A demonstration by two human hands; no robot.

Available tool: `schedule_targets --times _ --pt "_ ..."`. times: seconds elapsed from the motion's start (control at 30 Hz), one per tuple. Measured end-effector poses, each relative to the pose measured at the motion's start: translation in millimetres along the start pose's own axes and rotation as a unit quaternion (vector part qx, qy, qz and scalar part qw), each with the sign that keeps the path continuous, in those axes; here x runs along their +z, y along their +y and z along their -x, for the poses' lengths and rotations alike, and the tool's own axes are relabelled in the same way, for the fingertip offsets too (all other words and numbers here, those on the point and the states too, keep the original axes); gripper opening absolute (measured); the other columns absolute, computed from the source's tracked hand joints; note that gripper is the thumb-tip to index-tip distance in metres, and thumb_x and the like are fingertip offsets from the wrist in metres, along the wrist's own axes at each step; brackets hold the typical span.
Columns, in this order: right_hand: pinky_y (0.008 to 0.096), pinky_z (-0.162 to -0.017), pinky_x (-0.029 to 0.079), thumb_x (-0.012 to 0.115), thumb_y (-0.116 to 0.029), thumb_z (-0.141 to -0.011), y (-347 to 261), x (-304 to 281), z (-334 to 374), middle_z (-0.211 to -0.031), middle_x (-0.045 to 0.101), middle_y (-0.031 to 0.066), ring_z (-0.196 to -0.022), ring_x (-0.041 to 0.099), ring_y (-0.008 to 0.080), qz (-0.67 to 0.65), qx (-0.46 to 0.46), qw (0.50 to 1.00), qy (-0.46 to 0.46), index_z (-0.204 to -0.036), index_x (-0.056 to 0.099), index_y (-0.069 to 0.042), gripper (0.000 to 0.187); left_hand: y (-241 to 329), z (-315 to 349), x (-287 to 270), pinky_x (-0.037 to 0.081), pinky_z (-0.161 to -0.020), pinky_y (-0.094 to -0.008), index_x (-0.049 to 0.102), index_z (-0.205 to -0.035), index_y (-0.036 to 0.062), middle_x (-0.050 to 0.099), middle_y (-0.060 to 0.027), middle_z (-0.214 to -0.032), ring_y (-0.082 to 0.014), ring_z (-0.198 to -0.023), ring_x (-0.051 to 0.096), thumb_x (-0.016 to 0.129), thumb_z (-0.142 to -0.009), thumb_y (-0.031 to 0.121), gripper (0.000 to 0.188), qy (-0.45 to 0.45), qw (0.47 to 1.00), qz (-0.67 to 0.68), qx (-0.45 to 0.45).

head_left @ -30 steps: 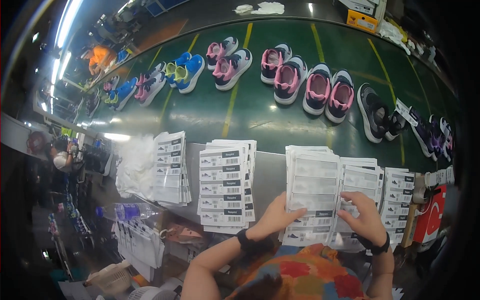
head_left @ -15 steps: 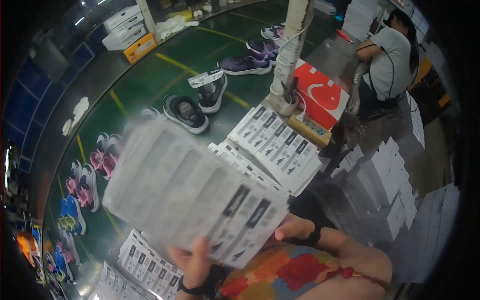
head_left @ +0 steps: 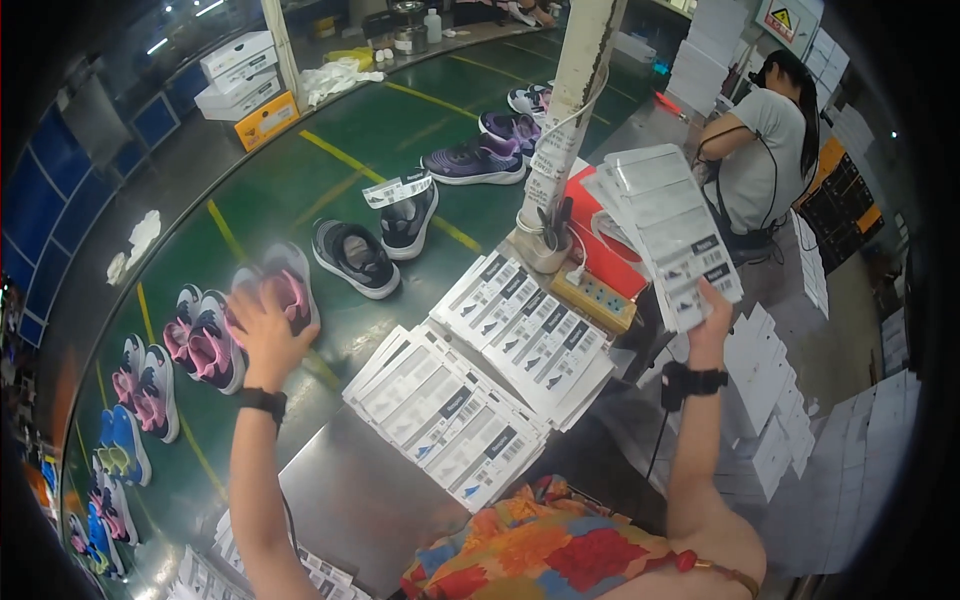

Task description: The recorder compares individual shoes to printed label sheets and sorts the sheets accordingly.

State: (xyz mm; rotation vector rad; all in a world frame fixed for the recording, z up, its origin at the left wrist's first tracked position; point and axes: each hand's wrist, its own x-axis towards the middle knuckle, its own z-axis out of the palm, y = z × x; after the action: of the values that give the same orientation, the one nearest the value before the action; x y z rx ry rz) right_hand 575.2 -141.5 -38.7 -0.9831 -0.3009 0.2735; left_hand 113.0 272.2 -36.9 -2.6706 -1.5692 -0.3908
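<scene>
My left hand [head_left: 265, 338] reaches over the green conveyor belt, fingers spread, against a pair of dark shoes with pink insides [head_left: 288, 285]. The fingertips are smeared and partly cover the shoe. Off to the right, my right hand [head_left: 713, 318] is closed on the lower end of several white label sheets [head_left: 672, 225], fanned slightly and held upright. Two stacks of printed label sheets lie in front of me: a near stack [head_left: 440, 415] and a farther stack [head_left: 525, 325]. Beyond my left hand sits a black pair of shoes [head_left: 355, 258], with a label strip [head_left: 398, 190] on one shoe.
A painted post [head_left: 565, 130] rises behind the stacks, with a power strip [head_left: 592, 300] and a red box [head_left: 600, 255] beside it. More shoes [head_left: 150, 390] line the belt at left. A co-worker [head_left: 770, 150] sits at far right. White cartons [head_left: 765, 400] are piled at right.
The sheets held before both hands have come apart: some now rise in my right hand, and the near stack shows in full. My left hand has moved up-left to the pink-lined shoes.
</scene>
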Motion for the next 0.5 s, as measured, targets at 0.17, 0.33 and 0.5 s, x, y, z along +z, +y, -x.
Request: schedule_targets --times 0.17,0.33,0.5 --pt "0.0387 -0.093 0.05 0.061 0.005 -0.078 32.8 -2.5 -60.7 -0.116 0.061 0.0131 -0.107 0.061 0.0265 0.031 0.113 0.993 -0.012 -0.122 0.053 0.001 0.045 -12.4 -26.0 10.3 0.016 -0.102 -0.0704 0.06 -0.114 0.0128 0.015 -0.0378 -0.147 -0.0582 -0.135 0.01 0.079 -0.066 0.043 0.06 -0.056 0.995 -0.085 0.023" --pt "0.0299 -0.04 0.041 0.057 -0.054 -0.088 7.7 21.6 -49.4 -0.058 0.062 0.0014 -0.044 0.055 0.0137 0.383 0.161 0.905 0.095 -0.079 0.063 0.0 0.055 3.7 -16.1 31.7 0.034 -0.095 -0.0637 0.059 -0.112 0.0138 0.034 -0.038 -0.134 -0.0543 -0.121 0.038 0.079 -0.066 0.046 0.059 0.061 0.982 -0.18 -0.015" --pt "0.0245 -0.044 0.04 0.049 -0.055 -0.093 8.9 28.8 19.7 -0.051 0.054 0.0053 -0.044 0.052 0.0093 0.653 -0.05 0.744 0.137 -0.075 0.059 0.002 0.06 -19.7 0.1 31.9 0.044 -0.072 -0.0441 0.062 -0.106 0.0112 0.06 -0.0166 -0.09 -0.0338 -0.086 0.059 0.078 -0.068 0.047 0.055 0.044 0.998 -0.054 -0.004"
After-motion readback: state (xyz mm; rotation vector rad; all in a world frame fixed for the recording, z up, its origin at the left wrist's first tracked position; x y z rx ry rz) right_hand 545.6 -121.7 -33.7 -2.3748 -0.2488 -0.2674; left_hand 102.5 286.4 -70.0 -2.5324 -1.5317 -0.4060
